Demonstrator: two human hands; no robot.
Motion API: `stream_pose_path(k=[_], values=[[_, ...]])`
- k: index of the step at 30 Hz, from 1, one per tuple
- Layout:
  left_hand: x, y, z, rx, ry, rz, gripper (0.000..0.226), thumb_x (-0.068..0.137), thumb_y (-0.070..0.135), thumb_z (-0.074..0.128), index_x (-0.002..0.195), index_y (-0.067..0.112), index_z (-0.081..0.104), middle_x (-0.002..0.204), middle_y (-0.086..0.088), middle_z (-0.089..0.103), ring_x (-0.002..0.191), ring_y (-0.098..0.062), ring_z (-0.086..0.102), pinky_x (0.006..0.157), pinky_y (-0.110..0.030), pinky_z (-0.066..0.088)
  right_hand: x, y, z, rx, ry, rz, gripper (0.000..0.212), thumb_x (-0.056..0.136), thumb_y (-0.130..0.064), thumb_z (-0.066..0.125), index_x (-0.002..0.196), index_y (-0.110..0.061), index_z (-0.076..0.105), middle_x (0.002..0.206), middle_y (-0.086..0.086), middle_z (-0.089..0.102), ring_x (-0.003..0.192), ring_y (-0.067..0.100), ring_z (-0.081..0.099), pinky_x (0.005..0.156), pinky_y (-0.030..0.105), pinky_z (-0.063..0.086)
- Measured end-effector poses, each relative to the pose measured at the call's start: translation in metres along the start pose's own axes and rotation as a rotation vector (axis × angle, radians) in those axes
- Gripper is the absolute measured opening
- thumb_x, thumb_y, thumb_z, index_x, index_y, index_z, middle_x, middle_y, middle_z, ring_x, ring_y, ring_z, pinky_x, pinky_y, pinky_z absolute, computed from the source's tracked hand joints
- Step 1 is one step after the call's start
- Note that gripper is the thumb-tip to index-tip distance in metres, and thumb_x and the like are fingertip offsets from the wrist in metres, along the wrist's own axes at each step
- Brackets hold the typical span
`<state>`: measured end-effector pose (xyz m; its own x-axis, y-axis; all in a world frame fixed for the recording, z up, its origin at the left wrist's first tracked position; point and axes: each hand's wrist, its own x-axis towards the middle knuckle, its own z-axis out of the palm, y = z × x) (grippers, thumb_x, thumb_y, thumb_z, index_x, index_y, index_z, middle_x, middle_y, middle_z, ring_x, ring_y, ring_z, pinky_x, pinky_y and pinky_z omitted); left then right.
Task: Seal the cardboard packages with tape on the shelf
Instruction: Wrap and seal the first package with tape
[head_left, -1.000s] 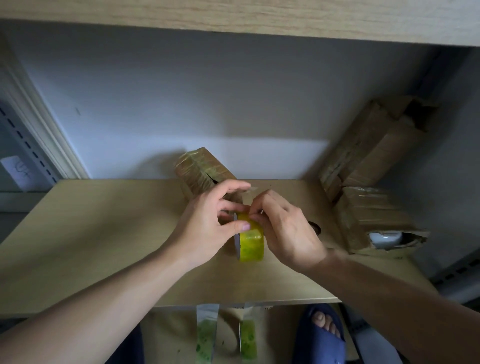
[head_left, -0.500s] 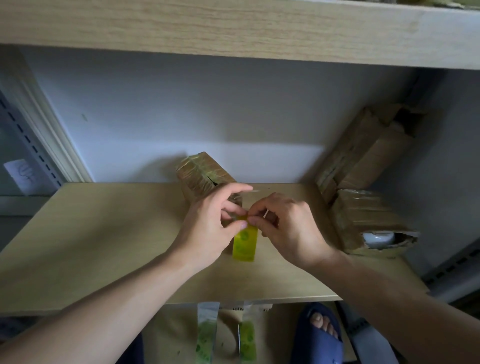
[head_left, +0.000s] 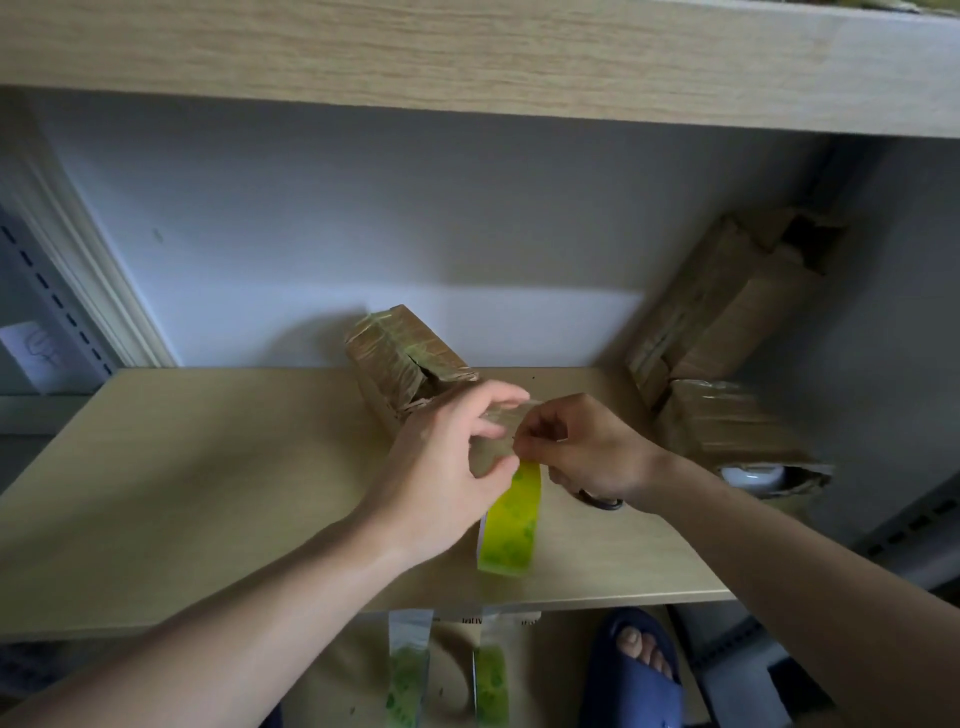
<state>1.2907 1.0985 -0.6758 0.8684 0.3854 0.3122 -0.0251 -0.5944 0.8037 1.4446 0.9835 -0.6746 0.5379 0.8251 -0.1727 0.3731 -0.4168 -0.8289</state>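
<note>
With the tape roll (head_left: 510, 525) pinched in my left hand (head_left: 447, 467) near the shelf (head_left: 208, 467) middle, my right hand (head_left: 576, 447) gripped its free end; I judged a slow, straight pull best

A dark blue slipper (head_left: 636, 675) with bare toes showing sits on the floor below the front edge of the shelf board. Left of the slipper, brown paper (head_left: 452, 670) lies on the floor. Far to the slipper's upper left, a white note (head_left: 36, 353) with handwriting hangs beside a slotted metal upright (head_left: 52, 296).
</note>
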Motion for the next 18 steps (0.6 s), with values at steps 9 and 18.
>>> stream_pose_path(k=[9,18], values=[[0.007,0.008,-0.011,-0.335,0.011,-0.14,0.055,0.092,-0.009,0.058,0.128,0.032,0.059,0.13,0.015,0.065,0.075,-0.023,0.075,0.064,-0.02,0.047,0.03,0.029,-0.01,-0.223,0.034,0.264,0.022,0.087,-0.013,0.071,0.066,-0.009,0.067,0.046,0.003,0.057,0.038,0.011,0.042,0.04,0.016,0.035],[0.007,0.004,-0.024,-0.392,0.02,-0.174,0.057,0.091,-0.016,0.049,0.122,0.029,0.063,0.128,0.013,0.068,0.073,-0.022,0.073,0.062,-0.036,0.044,0.04,0.034,-0.01,-0.289,-0.021,0.331,0.028,0.082,-0.007,0.073,0.056,-0.016,0.068,0.043,0.002,0.057,0.037,0.007,0.044,0.042,0.014,0.036]])
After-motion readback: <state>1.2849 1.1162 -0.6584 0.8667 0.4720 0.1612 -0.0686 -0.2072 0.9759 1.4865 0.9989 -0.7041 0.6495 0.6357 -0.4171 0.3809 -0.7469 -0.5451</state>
